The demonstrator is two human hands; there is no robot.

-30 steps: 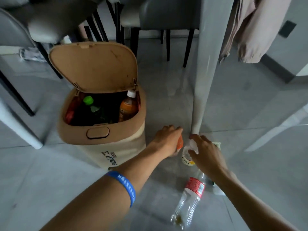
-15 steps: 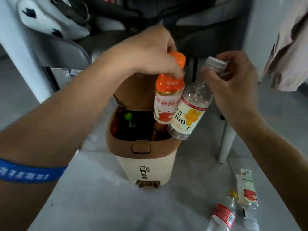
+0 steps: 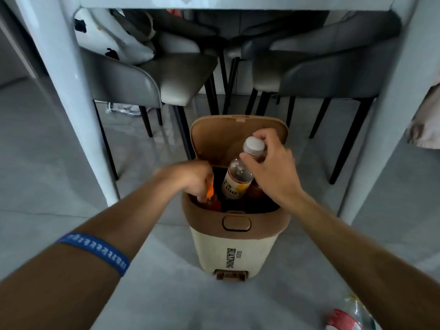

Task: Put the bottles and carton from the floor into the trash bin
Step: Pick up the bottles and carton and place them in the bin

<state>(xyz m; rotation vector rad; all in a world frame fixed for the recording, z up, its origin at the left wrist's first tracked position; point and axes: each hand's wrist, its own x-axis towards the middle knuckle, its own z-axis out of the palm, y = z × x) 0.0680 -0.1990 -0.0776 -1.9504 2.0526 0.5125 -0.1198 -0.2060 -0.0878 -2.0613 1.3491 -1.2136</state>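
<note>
The cream trash bin [image 3: 235,248] with a brown rim stands on the floor with its lid [image 3: 221,141] raised. My left hand [image 3: 190,178] reaches into the bin's left side and grips an orange bottle [image 3: 210,198] by its top, the bottle down inside the opening. My right hand [image 3: 271,167] pinches the neck of a clear bottle [image 3: 237,182] with a white cap and yellow label, its lower end inside the bin. Another clear bottle with a red label [image 3: 345,317] lies on the floor at the bottom right.
White table legs [image 3: 71,103] stand left and right of the bin. Grey chairs [image 3: 147,77] with black legs sit behind it under the table. A beige cloth [image 3: 426,120] hangs at the right edge. The floor is grey tile.
Both hands have carried their bottles from above the bin down into its opening. The view has tilted so the bin sits lower centre.
</note>
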